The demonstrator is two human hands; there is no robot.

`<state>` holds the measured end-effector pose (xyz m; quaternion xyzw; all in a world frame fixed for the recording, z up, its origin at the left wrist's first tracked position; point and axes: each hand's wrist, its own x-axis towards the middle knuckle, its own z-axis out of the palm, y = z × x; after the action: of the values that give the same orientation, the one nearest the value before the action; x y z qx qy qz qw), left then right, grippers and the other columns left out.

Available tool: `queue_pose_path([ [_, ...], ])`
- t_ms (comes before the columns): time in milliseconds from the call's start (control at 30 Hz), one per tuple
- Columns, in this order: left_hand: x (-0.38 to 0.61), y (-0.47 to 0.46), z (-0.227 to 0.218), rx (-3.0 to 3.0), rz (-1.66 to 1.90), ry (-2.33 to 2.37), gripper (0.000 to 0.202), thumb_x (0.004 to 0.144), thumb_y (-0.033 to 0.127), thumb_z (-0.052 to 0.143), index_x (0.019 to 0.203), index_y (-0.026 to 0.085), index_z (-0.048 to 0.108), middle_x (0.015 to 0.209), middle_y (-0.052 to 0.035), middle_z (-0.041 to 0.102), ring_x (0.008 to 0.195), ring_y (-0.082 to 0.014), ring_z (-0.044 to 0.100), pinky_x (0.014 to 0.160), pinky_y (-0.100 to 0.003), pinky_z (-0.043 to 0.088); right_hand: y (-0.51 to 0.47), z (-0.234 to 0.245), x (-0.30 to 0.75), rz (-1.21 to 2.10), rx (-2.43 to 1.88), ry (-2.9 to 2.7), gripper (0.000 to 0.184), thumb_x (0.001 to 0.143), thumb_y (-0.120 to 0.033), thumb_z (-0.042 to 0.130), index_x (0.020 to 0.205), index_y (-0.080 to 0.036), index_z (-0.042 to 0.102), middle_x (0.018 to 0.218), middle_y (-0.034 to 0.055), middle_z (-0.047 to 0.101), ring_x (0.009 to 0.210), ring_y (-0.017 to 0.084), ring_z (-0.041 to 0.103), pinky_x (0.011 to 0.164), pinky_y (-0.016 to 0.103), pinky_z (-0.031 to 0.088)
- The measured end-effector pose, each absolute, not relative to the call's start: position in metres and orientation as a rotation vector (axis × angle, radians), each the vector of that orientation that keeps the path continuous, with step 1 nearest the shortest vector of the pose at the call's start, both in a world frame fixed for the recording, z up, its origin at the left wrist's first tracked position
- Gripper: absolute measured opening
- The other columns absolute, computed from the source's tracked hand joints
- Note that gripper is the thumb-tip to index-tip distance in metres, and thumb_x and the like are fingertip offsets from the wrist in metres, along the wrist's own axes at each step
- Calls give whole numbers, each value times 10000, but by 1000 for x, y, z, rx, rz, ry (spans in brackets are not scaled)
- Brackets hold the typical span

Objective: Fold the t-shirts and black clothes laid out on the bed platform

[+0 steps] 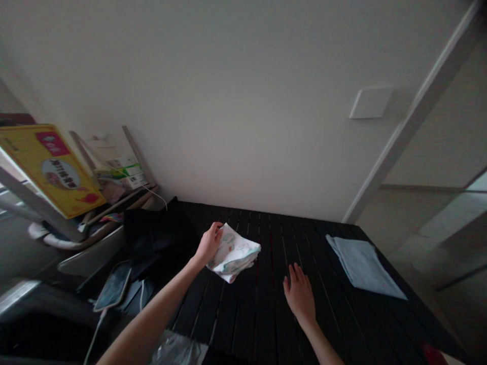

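Observation:
My left hand [208, 244] grips the edge of a folded white cloth [233, 252] with a pastel print, holding it at or just above the dark slatted tabletop [266, 309]. My right hand [300, 295] rests palm down on the slats, fingers apart, holding nothing. To its right lies a folded pale blue cloth [361, 266], flat on the table and out of reach of either hand's fingers.
A black fabric heap [155, 238] sits at the table's left end. Below it lie a smartphone [112, 286] with a white cable and a crumpled clear plastic bag [177, 350]. A yellow printed board [49, 170] and stacked boxes [122, 175] lean at left; a wall stands behind the table.

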<state>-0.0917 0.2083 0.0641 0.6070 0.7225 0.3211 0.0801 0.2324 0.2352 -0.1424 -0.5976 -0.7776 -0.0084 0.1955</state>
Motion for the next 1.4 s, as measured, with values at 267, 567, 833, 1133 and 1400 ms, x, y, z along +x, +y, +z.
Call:
queue_pose_path([
  [267, -45, 170, 21, 2018, 449, 1967, 254, 789, 354, 625, 1006, 222, 622, 1121, -65, 628, 1069, -257, 577, 929, -399, 416, 237, -144, 232, -63, -1573, -2091, 532, 931, -380, 288, 1292, -75, 532, 1411, 201, 463, 1311, 300, 418, 1049, 470, 340],
  [567, -17, 131, 4, 2004, -64, 1957, 234, 835, 291, 519, 984, 161, 644, 1134, -125, 618, 1101, -287, 556, 932, -402, 409, 216, -118, 216, 93, -1168, -2178, 448, 894, -418, 468, 1283, -204, 530, 1264, 120, 582, 1186, 261, 507, 977, 425, 416],
  [833, -19, 128, 1, 1952, 115, 2002, 165, 817, 187, 508, 937, 164, 619, 1044, -108, 646, 1012, -240, 601, 883, -351, 431, 208, -75, 158, 679, -1118, -2044, 278, 847, -207, 450, 964, -225, 702, 1102, 94, 670, 1073, 244, 591, 916, 404, 462],
  [1133, -46, 120, 52, 1803, 667, 2275, 132, 822, 128, 431, 893, 223, 489, 932, -28, 603, 884, -178, 594, 786, -281, 424, 202, 22, 166, 508, -1101, -1907, 207, 863, -253, 436, 835, -198, 634, 840, 55, 685, 819, 200, 619, 872, 341, 429],
  [1400, -56, 118, 83, 1687, 1241, 2154, 160, 883, 200, 353, 990, 225, 470, 894, -21, 598, 795, -166, 588, 734, -273, 442, 195, 59, 192, 339, -1212, -1946, 193, 879, -290, 413, 922, -200, 578, 869, 71, 662, 784, 206, 615, 761, 318, 422],
])
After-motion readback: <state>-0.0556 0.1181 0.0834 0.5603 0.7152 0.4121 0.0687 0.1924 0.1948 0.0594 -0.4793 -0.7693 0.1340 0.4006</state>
